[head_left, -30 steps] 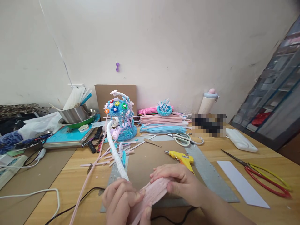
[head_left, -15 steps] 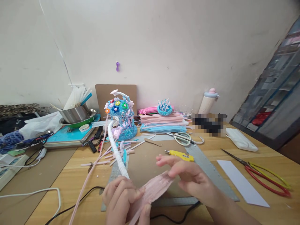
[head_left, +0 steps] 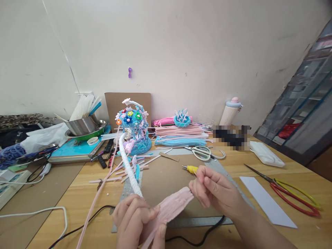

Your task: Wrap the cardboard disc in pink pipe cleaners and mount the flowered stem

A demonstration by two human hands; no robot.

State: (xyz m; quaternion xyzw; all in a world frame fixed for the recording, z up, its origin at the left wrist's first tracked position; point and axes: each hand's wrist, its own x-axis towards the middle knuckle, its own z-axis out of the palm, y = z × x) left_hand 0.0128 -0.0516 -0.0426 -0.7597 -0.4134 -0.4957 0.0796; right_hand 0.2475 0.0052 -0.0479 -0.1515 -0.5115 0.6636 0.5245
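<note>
My left hand (head_left: 138,221) is closed around a pale pink, fuzzy flat piece (head_left: 173,209), pinched between thumb and fingers. This piece looks like chenille stems laid side by side and slants up to the right. At its upper right end my right hand (head_left: 212,188) is closed, fingers curled together. A thin light strand shows by the right fingertips; whether they hold it is unclear. Behind the right hand lies a yellow glue gun (head_left: 191,169), mostly covered. A white wrapped stem (head_left: 127,166) runs down to behind my left hand, and its lower end is hidden.
A blue chenille lamp-like ornament with flowers (head_left: 132,124) stands at the back. Bundles of pink stems (head_left: 178,131) and blue stems (head_left: 178,141) lie beside it. White-handled scissors (head_left: 202,153), red-and-yellow-handled scissors (head_left: 293,197) and a white strip (head_left: 268,202) are to the right. A black cord (head_left: 199,242) runs in front.
My right hand has gone from spread fingers at the pink piece's tip to a closed hand slightly further right, covering more of the glue gun. My left hand keeps its grip.
</note>
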